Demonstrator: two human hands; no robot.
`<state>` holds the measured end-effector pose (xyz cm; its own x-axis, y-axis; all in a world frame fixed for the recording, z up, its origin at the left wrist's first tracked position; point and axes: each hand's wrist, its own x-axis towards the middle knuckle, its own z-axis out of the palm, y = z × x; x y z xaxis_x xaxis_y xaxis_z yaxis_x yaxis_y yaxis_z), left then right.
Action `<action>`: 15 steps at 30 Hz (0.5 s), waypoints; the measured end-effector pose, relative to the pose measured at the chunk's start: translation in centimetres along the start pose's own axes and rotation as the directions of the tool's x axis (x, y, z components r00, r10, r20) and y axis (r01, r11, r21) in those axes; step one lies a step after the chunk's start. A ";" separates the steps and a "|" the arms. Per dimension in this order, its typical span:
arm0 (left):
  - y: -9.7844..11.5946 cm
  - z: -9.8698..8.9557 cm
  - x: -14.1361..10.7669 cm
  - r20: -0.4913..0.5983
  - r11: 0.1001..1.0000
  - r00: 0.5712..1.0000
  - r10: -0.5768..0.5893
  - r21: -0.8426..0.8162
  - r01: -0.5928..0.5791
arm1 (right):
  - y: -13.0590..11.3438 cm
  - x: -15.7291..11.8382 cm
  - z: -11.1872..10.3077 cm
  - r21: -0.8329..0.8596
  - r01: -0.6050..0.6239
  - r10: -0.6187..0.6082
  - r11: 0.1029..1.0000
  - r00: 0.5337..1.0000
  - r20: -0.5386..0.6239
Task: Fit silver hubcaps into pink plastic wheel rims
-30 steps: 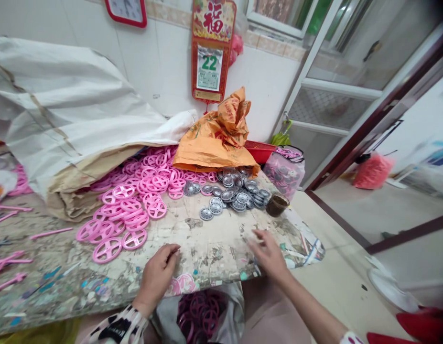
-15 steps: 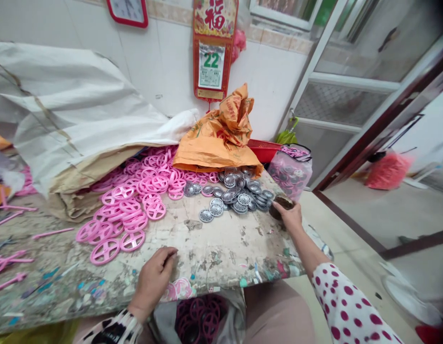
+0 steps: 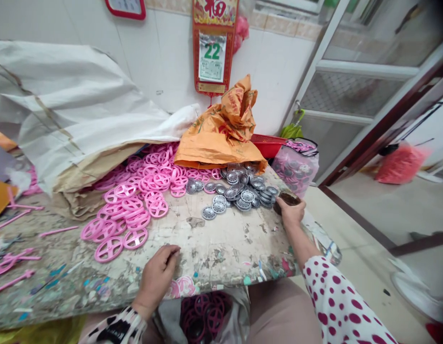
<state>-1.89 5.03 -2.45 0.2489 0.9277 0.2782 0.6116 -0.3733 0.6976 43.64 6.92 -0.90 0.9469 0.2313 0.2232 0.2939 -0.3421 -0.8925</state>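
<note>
My right hand (image 3: 292,212) grips the rim of a dark brown, round object (image 3: 289,198) at the table's right edge; its exact kind is unclear. Just left of it lies a heap of grey plastic wheel caps (image 3: 243,200), with a few spread toward the middle. My left hand (image 3: 159,273) rests at the table's front edge, fingers curled in and nothing visible in them. Beyond it are many pink plastic wheels (image 3: 135,238) with cross-shaped spokes, piled at the mouth of a white sack (image 3: 99,100).
An orange bag (image 3: 221,148) covers the back of the grey heap. A red basket (image 3: 267,145) and a clear bag of parts (image 3: 296,165) stand behind at right. Pink rods (image 3: 13,282) lie at far left. Below the table edge, an open sack holds pink wheels (image 3: 214,317).
The camera view has shifted slightly, so the scene sits a little further right. Both hands keep nearly the same places, the right one still on the dark round object.
</note>
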 end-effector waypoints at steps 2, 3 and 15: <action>-0.1 0.0 0.1 0.001 1.000 1.000 0.006 0.003 -0.006 | -0.1 0.1 -0.2 -0.005 0.011 -0.011 1.000 1.000 0.000; -0.1 0.0 0.1 0.001 1.000 1.000 0.008 0.006 -0.008 | -0.2 0.1 -0.3 -0.005 0.020 -0.020 1.000 1.000 0.004; 0.2 -0.1 0.4 0.021 1.000 1.000 0.010 0.001 -0.010 | -3.8 -4.5 -5.0 0.106 0.253 -0.270 0.962 0.938 0.215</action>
<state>-1.72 5.29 -2.17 0.2707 0.9237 0.2711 0.6101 -0.3824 0.6939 38.95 2.61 3.49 0.7811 0.5055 0.3664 0.5084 -0.1744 -0.8433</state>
